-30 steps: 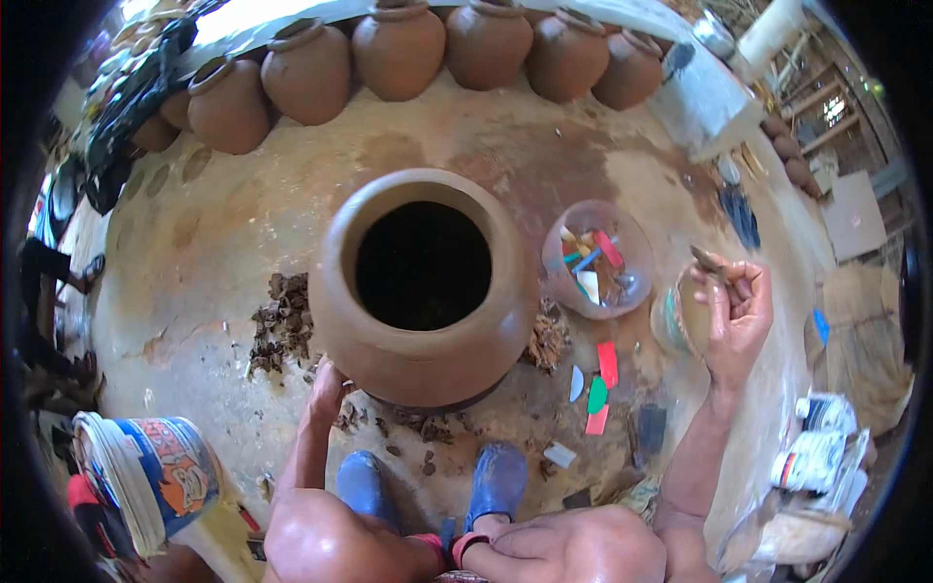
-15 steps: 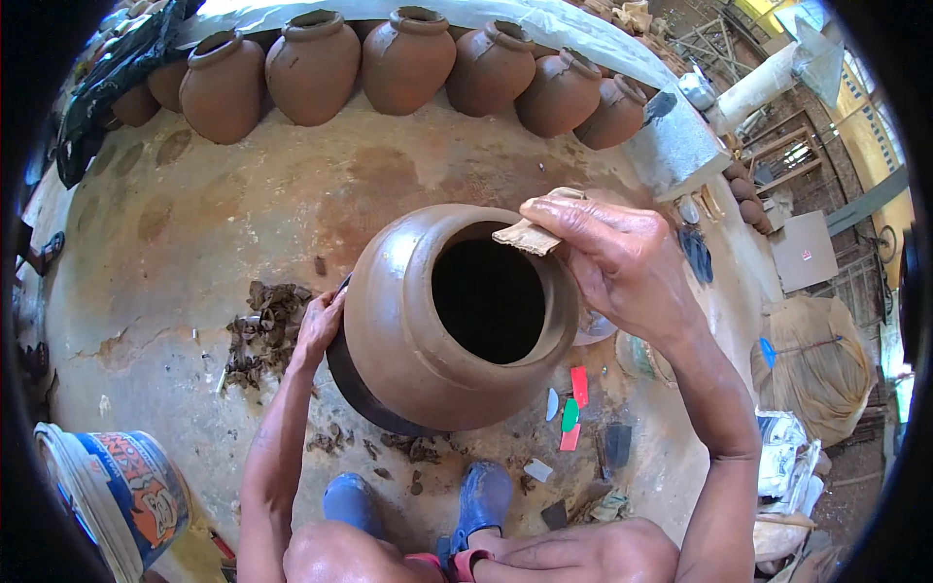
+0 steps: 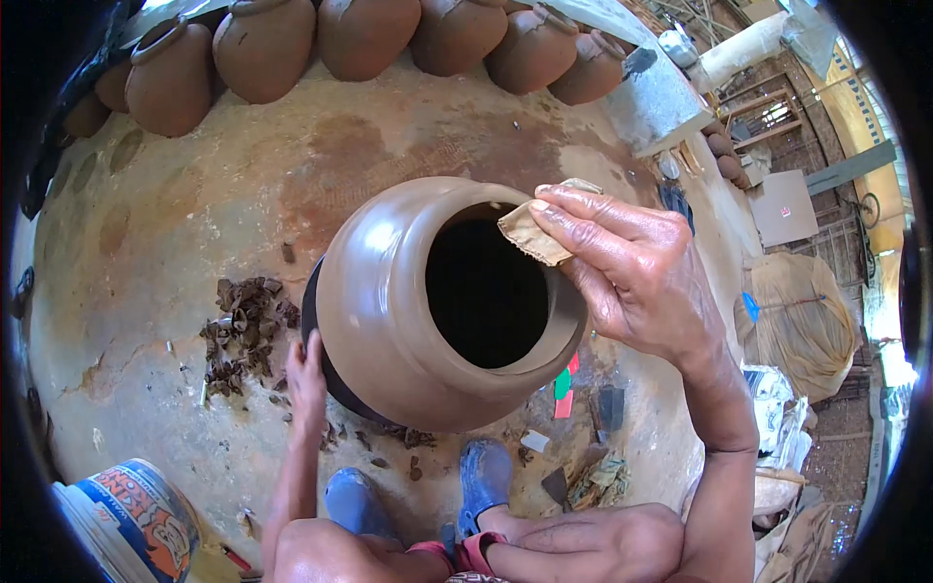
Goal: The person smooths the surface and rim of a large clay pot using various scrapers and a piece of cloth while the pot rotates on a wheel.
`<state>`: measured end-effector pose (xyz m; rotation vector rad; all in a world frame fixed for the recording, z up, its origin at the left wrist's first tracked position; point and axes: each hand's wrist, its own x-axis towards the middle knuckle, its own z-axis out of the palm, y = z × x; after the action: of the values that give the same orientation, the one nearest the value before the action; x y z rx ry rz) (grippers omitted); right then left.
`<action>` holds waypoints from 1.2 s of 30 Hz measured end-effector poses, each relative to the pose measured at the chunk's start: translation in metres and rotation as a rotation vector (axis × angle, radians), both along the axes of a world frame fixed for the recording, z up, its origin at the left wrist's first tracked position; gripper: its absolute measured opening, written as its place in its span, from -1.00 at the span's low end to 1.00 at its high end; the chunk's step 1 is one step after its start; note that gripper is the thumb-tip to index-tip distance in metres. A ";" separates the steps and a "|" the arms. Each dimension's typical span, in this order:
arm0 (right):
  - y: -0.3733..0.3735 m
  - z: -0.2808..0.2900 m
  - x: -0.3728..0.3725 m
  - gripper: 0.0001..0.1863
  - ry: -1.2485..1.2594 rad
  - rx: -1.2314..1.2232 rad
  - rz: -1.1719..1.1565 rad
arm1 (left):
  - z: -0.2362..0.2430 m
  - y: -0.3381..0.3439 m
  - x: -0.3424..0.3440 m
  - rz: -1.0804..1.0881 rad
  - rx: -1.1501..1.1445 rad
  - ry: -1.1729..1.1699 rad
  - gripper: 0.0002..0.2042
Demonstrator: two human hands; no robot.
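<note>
In front of me a large, wet brown clay pot [image 3: 374, 291] with a wide dark mouth stands tilted in view on a dark round base [image 3: 342, 387]. My right hand [image 3: 641, 267] pinches a folded tan cloth [image 3: 533, 236] between thumb and fingers at the right side of the pot's rim. Whether the cloth presses on the rim I cannot tell. Beside the left edge of the base is my left hand [image 3: 307, 381], its fingers stretched out and holding nothing. The inside of the pot is too dark to make out.
Several finished clay pots [image 3: 264, 53] line the far side. Clay scraps [image 3: 243, 325] lie left of the pot. A printed bucket [image 3: 136, 520] stands at lower left. Small coloured flat pieces [image 3: 563, 386] lie right of the pot, and a pale block [image 3: 661, 107] stands beyond.
My left hand has moved down and nearer, from the pot's left side to the base's edge. The right hand keeps the cloth at the rim. The whole view has shifted slightly.
</note>
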<state>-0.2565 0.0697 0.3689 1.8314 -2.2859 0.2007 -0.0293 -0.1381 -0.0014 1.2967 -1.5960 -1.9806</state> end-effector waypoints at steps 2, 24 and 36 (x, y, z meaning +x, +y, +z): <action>-0.001 0.000 0.000 -0.57 -0.012 0.007 -0.017 | 0.013 0.053 0.023 0.098 -0.024 0.031 -0.56; -0.008 0.013 0.016 -0.59 -0.062 0.044 -0.082 | 0.027 0.091 0.057 -0.263 0.442 -0.102 -0.60; -0.006 -0.006 -0.010 -0.61 0.014 -0.077 0.003 | 0.026 -0.011 0.013 -0.084 0.193 -0.051 -0.31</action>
<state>-0.2664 0.0637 0.3631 1.7929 -2.2336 0.2719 -0.0159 -0.1488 0.0251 1.3799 -1.5368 -2.2172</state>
